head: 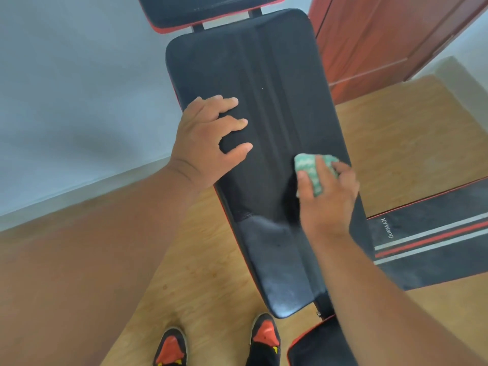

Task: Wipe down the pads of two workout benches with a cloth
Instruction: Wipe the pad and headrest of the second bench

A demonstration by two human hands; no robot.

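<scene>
Now | left hand [208, 138] flat on pad [264, 75] | right hand [327, 196] grips one cloth [309, 167]

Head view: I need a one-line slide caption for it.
Right hand presses a green cloth on the black bench pad; left hand braces its edge.

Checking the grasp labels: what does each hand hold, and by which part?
The right hand grips the bunched green cloth around its near end. The left hand holds nothing, resting on the bench pad.

black bench pad [264, 83], green-and-white patterned cloth [313, 171], black-and-red shoes [265, 336], red-and-white-striped second pad [427, 247]
</scene>
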